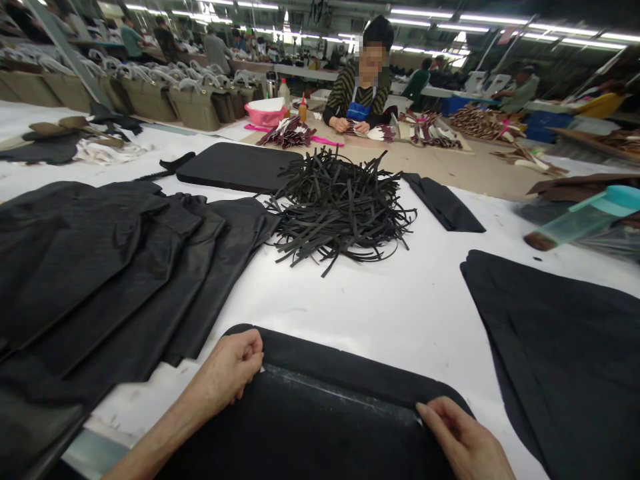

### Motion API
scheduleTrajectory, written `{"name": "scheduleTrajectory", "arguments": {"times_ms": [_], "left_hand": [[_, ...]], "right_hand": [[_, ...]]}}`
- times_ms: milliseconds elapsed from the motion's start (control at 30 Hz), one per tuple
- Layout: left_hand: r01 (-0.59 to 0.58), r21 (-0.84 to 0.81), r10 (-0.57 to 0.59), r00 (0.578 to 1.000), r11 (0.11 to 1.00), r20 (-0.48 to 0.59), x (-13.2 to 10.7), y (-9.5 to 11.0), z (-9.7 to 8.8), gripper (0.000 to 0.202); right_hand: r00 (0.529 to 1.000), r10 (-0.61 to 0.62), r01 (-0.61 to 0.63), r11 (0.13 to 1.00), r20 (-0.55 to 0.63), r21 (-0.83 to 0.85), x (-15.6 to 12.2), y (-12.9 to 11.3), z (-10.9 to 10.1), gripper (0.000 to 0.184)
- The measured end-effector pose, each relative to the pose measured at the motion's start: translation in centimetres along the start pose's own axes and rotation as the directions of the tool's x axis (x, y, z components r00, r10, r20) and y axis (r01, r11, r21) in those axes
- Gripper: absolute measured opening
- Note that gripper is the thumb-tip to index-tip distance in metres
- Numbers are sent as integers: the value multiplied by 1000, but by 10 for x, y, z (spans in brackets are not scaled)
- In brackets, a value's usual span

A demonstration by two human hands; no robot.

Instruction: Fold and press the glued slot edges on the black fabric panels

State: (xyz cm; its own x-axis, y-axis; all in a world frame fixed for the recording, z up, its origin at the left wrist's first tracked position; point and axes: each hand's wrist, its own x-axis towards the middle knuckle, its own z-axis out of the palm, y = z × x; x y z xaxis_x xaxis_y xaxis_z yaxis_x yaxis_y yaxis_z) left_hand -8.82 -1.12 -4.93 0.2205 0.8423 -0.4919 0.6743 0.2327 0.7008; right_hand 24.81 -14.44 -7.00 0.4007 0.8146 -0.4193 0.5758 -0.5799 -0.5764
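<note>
A black panel (320,433) with rounded corners lies in front of me on the white table, its far edge running between my hands. Across it, a little below that edge, stretches a thin dark strip (340,389) with whitish marks along it. My left hand (235,367) is closed in a pinch at the strip's left end, over the panel's far left corner. At the other end, my right hand (457,430) pinches with thumb and forefinger, close to the right corner. Small white tips show beside both sets of fingertips. Beyond the panel sits a tangled heap of narrow black strips (345,207).
Overlapping black sheets (115,267) cover the left side; a black stack (560,333) lies at right. Behind are a black board (235,167), a folded black piece (445,200) and a tilted bottle (585,217). A co-worker (363,93) handles maroon pieces across the table.
</note>
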Motion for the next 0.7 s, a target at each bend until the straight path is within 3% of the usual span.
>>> {"name": "scheduleTrajectory", "arguments": {"times_ms": [167,300,433,500,533,600,700], "left_hand": [[-15,83,15,1000,996,0,-2,2,-1,10],[-107,219,117,993,970,-32,-4,6,-4,13],[-76,574,135,989,815,-61,-11,9,0,18],[-41,672,142,985,740,-96,-15,7,4,27],[-68,697,202,973,714,-112,-16,4,6,31],[-210,737,422,900,642,-111,-15,-8,11,36],[-440,777,746,663,450,-57,-8,-36,18,37]], "right_hand": [[1000,16,-17,999,-9,-36,-4,-7,0,38],[997,-33,34,999,-73,7,-8,-14,-1,35],[994,-59,62,998,-89,29,-9,-17,-3,33],[996,-48,50,998,-79,29,-10,-19,-3,33],[996,-35,38,999,-79,29,-10,-19,-3,32],[996,-10,13,999,-91,33,-12,-22,-2,31],[991,10,-4,999,-134,47,-15,-28,-1,29]]}}
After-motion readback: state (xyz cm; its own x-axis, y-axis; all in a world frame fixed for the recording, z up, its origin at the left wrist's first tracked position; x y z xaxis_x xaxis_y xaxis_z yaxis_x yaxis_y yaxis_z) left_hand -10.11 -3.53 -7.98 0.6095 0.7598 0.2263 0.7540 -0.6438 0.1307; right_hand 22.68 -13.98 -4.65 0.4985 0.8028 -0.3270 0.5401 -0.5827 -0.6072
